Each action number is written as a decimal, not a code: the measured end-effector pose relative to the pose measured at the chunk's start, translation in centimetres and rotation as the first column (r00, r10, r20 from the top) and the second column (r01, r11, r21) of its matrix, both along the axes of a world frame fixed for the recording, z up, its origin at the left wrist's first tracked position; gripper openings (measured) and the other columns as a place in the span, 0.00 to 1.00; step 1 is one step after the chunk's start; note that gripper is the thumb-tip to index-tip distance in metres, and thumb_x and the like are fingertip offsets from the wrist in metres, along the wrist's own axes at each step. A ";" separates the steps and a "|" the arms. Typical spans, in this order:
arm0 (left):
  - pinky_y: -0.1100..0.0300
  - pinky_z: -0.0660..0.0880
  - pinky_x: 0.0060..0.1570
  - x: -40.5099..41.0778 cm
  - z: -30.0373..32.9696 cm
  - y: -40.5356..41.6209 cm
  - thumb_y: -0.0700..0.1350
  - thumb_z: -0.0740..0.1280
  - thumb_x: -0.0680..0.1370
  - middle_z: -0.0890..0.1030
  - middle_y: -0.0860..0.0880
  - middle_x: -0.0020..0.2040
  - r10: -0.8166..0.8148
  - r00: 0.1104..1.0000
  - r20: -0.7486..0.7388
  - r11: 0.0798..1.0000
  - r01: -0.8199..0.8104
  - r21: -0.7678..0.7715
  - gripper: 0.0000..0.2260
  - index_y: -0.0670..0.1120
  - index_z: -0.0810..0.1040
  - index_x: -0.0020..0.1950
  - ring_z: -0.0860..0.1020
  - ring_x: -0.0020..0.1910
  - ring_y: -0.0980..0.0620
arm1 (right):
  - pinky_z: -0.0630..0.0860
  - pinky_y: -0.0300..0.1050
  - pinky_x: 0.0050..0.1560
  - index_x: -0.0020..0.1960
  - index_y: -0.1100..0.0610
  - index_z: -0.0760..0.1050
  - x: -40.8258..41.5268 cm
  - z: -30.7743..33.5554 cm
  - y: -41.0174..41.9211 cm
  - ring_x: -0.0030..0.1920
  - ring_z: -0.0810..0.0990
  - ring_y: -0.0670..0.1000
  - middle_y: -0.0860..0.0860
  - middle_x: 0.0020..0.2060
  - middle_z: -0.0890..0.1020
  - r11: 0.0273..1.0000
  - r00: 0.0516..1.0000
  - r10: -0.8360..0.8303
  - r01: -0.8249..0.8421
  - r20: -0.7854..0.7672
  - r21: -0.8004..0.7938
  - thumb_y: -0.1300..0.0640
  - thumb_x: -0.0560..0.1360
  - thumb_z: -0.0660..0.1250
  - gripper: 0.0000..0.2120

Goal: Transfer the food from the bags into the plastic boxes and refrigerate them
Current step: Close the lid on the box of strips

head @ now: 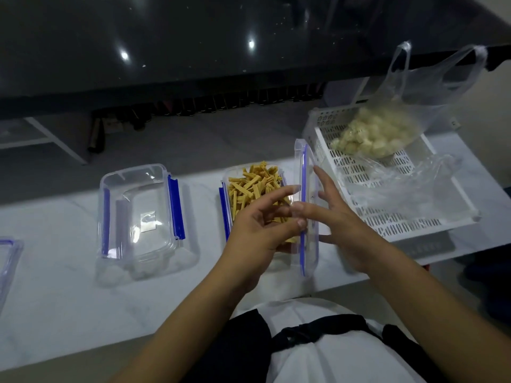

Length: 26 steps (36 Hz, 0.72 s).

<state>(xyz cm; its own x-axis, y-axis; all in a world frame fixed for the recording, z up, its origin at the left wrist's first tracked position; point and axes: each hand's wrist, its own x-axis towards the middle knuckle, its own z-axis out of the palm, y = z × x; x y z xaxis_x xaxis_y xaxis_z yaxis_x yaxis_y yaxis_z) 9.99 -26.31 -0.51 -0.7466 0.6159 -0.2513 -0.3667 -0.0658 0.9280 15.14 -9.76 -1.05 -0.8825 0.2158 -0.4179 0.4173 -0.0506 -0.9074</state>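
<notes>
A clear plastic box (250,172) with blue clips stands mid-counter, filled with yellow strips of food (253,186). Its clear lid (307,205) stands on edge along the box's right side. My left hand (262,230) hovers over the box, thumb and fingertips touching the lid's left face. My right hand (340,225) rests with straight fingers against the lid's right face. To the left, an empty clear box (141,214) sits open. A plastic bag of pale round food pieces (378,131) lies in a white basket (401,217) at right.
An empty crumpled clear bag (409,186) lies in the basket. Part of another lid (7,261) shows at the left edge. A dark glossy surface rises behind the white counter (69,308). The counter's front edge runs close to my body.
</notes>
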 end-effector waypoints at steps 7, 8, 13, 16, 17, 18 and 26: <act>0.60 0.82 0.42 -2.2 0.6 -2.0 0.39 0.73 0.75 0.85 0.55 0.54 -0.209 0.974 -0.093 0.975 0.200 -0.094 0.21 0.62 0.80 0.61 0.85 0.51 0.51 | 0.83 0.47 0.44 0.73 0.28 0.56 -0.2 -1.2 -1.1 0.57 0.82 0.49 0.44 0.64 0.76 0.995 0.998 -0.062 0.060 -0.022 -0.075 0.39 0.58 0.77 0.49; 0.60 0.82 0.43 -3.0 0.8 -2.6 0.41 0.74 0.75 0.84 0.56 0.55 -0.259 0.958 -0.123 0.961 0.243 -0.132 0.20 0.61 0.80 0.62 0.85 0.51 0.52 | 0.83 0.46 0.42 0.73 0.28 0.57 -0.1 -1.4 -1.3 0.56 0.83 0.50 0.47 0.63 0.76 0.993 0.996 -0.087 0.085 -0.022 -0.084 0.39 0.58 0.77 0.48; 0.61 0.80 0.50 -8.4 -0.2 -4.3 0.46 0.71 0.78 0.84 0.58 0.54 -0.184 0.926 -0.331 0.931 0.056 -0.362 0.14 0.58 0.80 0.62 0.82 0.52 0.61 | 0.80 0.56 0.51 0.73 0.31 0.59 0.1 -1.9 -1.3 0.61 0.79 0.55 0.51 0.66 0.74 0.972 0.972 -0.232 0.231 -0.025 -0.045 0.38 0.55 0.76 0.50; 0.59 0.75 0.54 -11.9 -2.3 -4.5 0.45 0.67 0.80 0.79 0.56 0.60 -0.147 0.871 -0.469 0.846 -0.135 -0.515 0.16 0.55 0.76 0.67 0.78 0.56 0.59 | 0.70 0.67 0.68 0.74 0.31 0.56 0.8 -2.4 -1.2 0.73 0.67 0.58 0.52 0.75 0.64 0.958 0.966 -0.254 0.258 -0.047 0.123 0.36 0.53 0.78 0.54; 0.58 0.74 0.54 -13.0 -3.0 -4.4 0.45 0.67 0.81 0.78 0.53 0.64 -0.171 0.863 -0.476 0.813 -0.149 -0.562 0.18 0.53 0.74 0.70 0.77 0.59 0.56 | 0.67 0.66 0.70 0.74 0.30 0.55 1.1 -2.7 -1.3 0.75 0.64 0.56 0.50 0.76 0.62 0.948 0.967 -0.251 0.255 -0.045 0.192 0.36 0.53 0.79 0.55; 0.57 0.73 0.54 -14.0 -3.7 -4.1 0.44 0.66 0.81 0.76 0.50 0.67 -0.207 0.860 -0.466 0.782 -0.141 -0.607 0.19 0.52 0.73 0.72 0.76 0.61 0.52 | 0.64 0.65 0.72 0.74 0.29 0.55 1.4 -2.9 -1.5 0.76 0.61 0.55 0.47 0.77 0.60 0.935 0.970 -0.239 0.241 -0.038 0.260 0.34 0.53 0.79 0.55; 0.53 0.83 0.45 -17.0 -6.2 -2.7 0.36 0.66 0.80 0.78 0.42 0.63 -0.085 0.984 -0.158 0.814 -0.023 -0.581 0.16 0.42 0.77 0.68 0.77 0.61 0.43 | 0.62 0.54 0.64 0.74 0.26 0.48 2.5 -4.3 -3.4 0.74 0.56 0.56 0.45 0.75 0.56 0.790 0.991 -0.083 0.001 0.105 0.613 0.27 0.52 0.72 0.56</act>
<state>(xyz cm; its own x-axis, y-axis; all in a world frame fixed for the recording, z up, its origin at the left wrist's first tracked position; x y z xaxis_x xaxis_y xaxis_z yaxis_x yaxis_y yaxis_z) -7.00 -28.97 -6.70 -0.7936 0.4201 -0.4401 -0.1939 0.5110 0.8374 17.66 -13.12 -5.33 -0.8181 0.4979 -0.2877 0.5353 0.4766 -0.6973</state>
